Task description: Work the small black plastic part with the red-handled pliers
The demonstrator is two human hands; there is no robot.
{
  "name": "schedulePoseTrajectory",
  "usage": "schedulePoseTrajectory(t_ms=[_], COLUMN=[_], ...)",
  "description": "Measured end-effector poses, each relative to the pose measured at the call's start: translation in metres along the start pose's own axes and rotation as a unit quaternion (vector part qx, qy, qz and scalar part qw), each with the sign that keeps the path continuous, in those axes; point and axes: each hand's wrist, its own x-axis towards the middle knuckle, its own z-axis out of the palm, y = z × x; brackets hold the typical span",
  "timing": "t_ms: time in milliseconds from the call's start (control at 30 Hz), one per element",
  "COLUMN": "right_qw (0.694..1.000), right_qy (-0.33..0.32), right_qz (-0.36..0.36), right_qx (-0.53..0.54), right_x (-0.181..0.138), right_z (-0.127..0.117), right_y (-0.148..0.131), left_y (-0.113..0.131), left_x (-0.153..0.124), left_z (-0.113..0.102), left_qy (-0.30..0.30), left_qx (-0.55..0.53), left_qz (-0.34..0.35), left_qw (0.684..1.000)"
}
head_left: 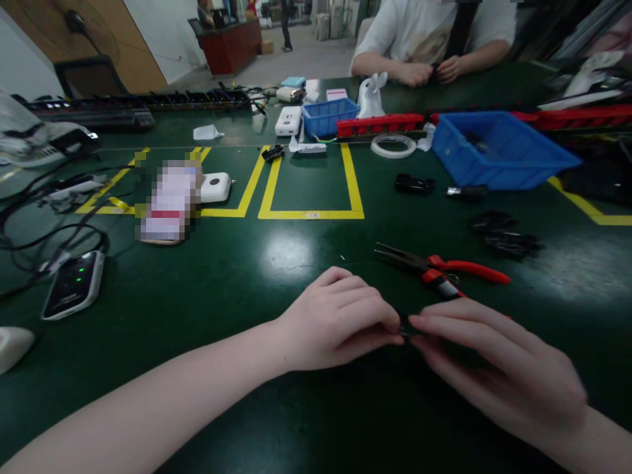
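Note:
My left hand (343, 319) is closed in a pinch over the dark green table (237, 408). Close to its fingertips, my right hand (503, 359) also pinches, thumb and fingers pressed together. Between them a small dark piece (405, 326) shows, mostly hidden by the fingers, and its kind cannot be made out. Just beyond the right hand lie red-handled long-nose pliers (434, 266), jaws pointing left. Black bundled parts (506, 234) rest behind the pliers. Farther back are a black piece (413, 184) and another one with a silvery end (467, 192).
A blue bin (498, 155) with dark parts stands at right, a smaller blue basket (330, 117) farther back. A tape roll (394, 146), a phone (172, 201), a white device (216, 187) and a black-screened device (74, 284) with cables lie around. Across the table sits a co-worker (434, 39).

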Motion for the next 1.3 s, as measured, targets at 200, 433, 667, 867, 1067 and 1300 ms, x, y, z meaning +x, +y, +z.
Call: schedulePoseTrajectory(t_ms=[200, 433, 667, 867, 1067, 1300], right_qw=[1.000, 1.000, 0.999, 0.999, 0.998, 0.997], right_qy=[0.002, -0.008, -0.035, -0.052, -0.067, -0.074], right_qz=[-0.007, 0.007, 0.004, 0.013, 0.013, 0.001], right_qx=[0.023, 0.001, -0.010, -0.008, -0.005, 0.007], right_x=[-0.001, -0.003, -0.008, -0.010, -0.010, -0.011], right_z=[-0.001, -0.003, 0.000, 0.001, 0.001, 0.005], right_y=[-0.003, 0.005, 0.015, 0.016, 0.016, 0.017], left_y=[0.001, 0.006, 0.002, -0.002, -0.003, -0.006], left_x=[-0.002, 0.002, 0.004, 0.004, 0.004, 0.000], left_z=[0.001, -0.003, -0.003, -0.004, -0.004, 0.001], left_qy=[-0.030, -0.080, -0.139, -0.157, -0.167, -0.163], left_qx=[0.005, 0.061, 0.037, 0.013, 0.018, 0.053], left_qz=[-0.010, -0.128, -0.154, -0.152, -0.132, -0.084], left_qw=[0.999, 0.987, 0.977, 0.976, 0.977, 0.982])
